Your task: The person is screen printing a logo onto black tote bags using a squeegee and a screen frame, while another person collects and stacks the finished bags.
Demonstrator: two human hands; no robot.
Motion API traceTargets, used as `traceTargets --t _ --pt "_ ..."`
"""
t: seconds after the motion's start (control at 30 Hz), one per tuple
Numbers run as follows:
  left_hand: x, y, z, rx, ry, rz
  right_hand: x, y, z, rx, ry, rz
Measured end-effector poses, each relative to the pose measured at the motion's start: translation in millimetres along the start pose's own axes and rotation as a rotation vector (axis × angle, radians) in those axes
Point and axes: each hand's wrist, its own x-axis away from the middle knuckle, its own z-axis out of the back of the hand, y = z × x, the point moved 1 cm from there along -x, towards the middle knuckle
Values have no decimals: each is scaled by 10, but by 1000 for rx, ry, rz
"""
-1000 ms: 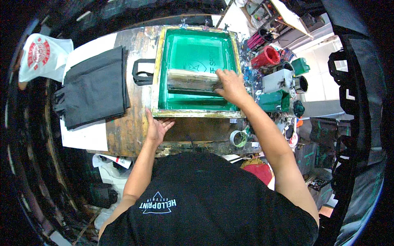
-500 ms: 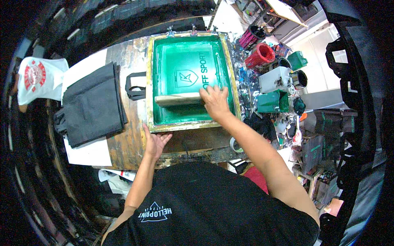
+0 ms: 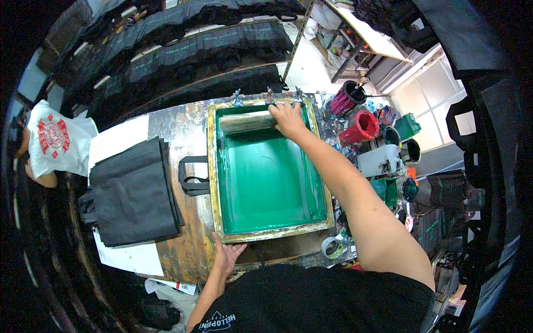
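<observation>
A screen-printing frame (image 3: 215,183) lies on the worktable, its mesh coated with green ink (image 3: 266,183). At the frame's far end, my right hand (image 3: 287,119) is closed on the right end of a wooden squeegee (image 3: 247,121). The squeegee's lower edge is hidden. My left hand (image 3: 226,256) is at the near left corner of the frame, thumb up against the edge and fingers spread by its underside. A black handle loop (image 3: 191,180) sticks out from under the frame's left side. Left of it lies a stack of black fabric bags (image 3: 130,194).
Metal clamps (image 3: 237,99) stand along the frame's far edge. Ink containers, including a red tub (image 3: 363,127) and white jug (image 3: 380,161), crowd the right. A tape roll (image 3: 332,248) lies near the front. Someone in a white top (image 3: 61,139) is at left.
My right hand has pushed the squeegee from the near part of the screen to its far end. Green ink now covers the design that showed before. My view has shifted.
</observation>
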Motion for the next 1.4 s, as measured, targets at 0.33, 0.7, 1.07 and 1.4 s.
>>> traceTargets --t 0.33,0.7,1.07,1.4 --pt "-45 743 -193 -897 -104 288 -231 57 71 -26 138 -51" --pt "-2381 2677 -1902 -2047 359 -1394 -401 238 -33 -34 -37 84" --pt "-2869 2629 -1827 -2210 191 -1270 -232 335 -166 -133 -68 12" --pt "-1801 1592 -1418 -2081 168 -1329 1122 -216 113 -179 -75 58"
